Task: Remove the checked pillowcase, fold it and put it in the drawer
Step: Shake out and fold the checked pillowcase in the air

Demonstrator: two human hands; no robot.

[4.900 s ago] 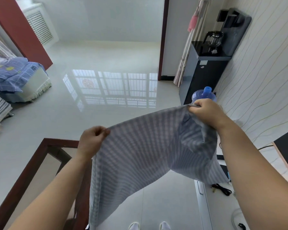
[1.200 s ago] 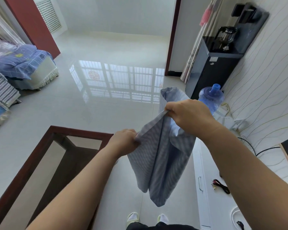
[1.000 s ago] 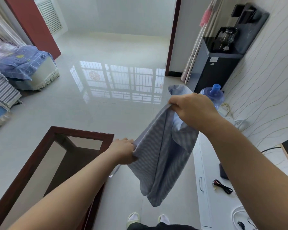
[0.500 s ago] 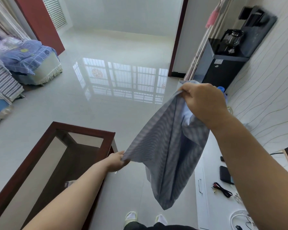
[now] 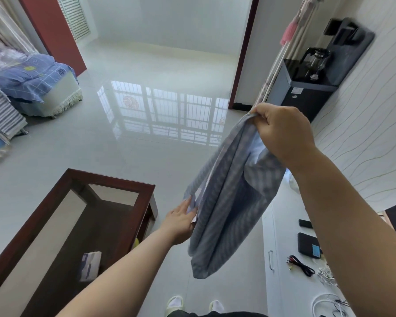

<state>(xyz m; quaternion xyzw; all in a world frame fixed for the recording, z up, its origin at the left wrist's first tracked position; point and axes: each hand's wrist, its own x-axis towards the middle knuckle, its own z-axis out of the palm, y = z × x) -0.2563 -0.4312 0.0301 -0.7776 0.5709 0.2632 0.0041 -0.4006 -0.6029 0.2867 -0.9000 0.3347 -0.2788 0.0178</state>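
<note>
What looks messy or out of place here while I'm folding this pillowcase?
The checked pillowcase hangs unevenly: the right hand grips its top while the left hand only touches a lower edge. Loose cables lie tangled on the white cabinet. Nothing looks spilled or damaged.

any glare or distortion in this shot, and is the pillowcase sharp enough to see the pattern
Head view: strong glare on the glossy floor, which mirrors a barred window; wide-angle bending bows the door frame and the striped wall; the checked pillowcase is fairly sharp, its stripes readable, hanging from the right hand, the left hand touching its lower edge; lighting even daylight, shadows soft.
</note>
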